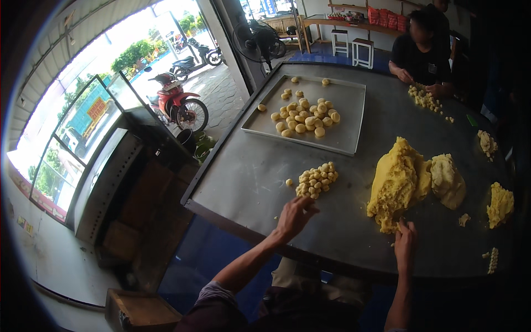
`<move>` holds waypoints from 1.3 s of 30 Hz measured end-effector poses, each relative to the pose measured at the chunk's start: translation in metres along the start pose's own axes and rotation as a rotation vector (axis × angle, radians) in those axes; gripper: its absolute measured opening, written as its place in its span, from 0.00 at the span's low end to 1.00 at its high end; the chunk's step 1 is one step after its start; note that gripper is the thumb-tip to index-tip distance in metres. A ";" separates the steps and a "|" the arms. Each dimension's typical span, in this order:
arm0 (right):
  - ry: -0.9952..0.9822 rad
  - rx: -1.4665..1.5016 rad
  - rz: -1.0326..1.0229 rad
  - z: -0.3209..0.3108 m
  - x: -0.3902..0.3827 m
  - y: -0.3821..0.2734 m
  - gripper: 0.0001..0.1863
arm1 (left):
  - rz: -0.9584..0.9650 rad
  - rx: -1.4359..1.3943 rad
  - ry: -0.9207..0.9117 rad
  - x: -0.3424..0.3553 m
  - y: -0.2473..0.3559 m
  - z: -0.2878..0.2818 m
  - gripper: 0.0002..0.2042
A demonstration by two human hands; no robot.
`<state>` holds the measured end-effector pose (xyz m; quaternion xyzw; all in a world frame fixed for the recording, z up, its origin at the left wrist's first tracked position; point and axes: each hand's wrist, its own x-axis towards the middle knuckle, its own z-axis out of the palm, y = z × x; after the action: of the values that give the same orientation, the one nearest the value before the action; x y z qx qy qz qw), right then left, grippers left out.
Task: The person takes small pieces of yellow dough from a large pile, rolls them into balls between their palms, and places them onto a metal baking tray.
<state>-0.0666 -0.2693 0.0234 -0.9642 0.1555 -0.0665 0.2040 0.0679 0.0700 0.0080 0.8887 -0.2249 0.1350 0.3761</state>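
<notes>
My left hand (298, 213) is at the near edge of a pile of small pale dough balls (316, 178), its fingers loosely bent and apart. My right hand (405, 235) pinches the lower end of a large, rough yellow dough mound (399, 177). A paler dough lump (447, 180) lies against the mound's right side. A metal tray (347, 138) beyond my left hand holds several larger, rounded dough pieces (301, 119). All of these rest on a wide metal worktable (232, 182).
Across the table, a person (420, 55) handles small dough pieces (425, 100), with someone else behind. Smaller dough lumps (499, 205) lie along the right. A standing fan (251, 39), glass-and-metal cabinet (99, 177) and wooden box (138, 310) are left and behind; motorbikes (174, 102) stand outside.
</notes>
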 end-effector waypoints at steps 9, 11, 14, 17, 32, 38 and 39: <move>0.146 0.103 0.001 0.033 -0.033 0.013 0.26 | 0.305 0.381 -0.167 0.024 0.042 0.046 0.18; 0.160 0.253 0.014 0.037 -0.024 0.012 0.24 | 0.383 0.309 -0.074 0.026 0.009 0.070 0.17; 0.181 0.124 0.007 0.040 -0.026 0.011 0.20 | 0.471 0.272 -0.084 0.032 -0.002 0.082 0.19; 0.212 -0.009 -0.071 0.033 -0.021 0.017 0.16 | 0.523 0.254 -0.177 0.037 0.009 0.082 0.23; 0.249 -0.051 -0.093 0.024 -0.074 -0.013 0.18 | 0.196 0.649 -0.242 0.016 0.028 0.085 0.14; 0.208 0.114 -0.190 0.021 -0.075 -0.006 0.18 | 0.218 0.605 -0.134 -0.019 0.042 0.053 0.13; 0.173 0.119 -0.182 0.014 -0.070 -0.007 0.18 | 0.239 0.614 -0.160 -0.033 0.043 0.045 0.12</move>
<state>-0.1278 -0.2354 0.0090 -0.9513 0.0801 -0.1766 0.2398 0.0211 0.0206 -0.0103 0.9357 -0.3050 0.1692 0.0537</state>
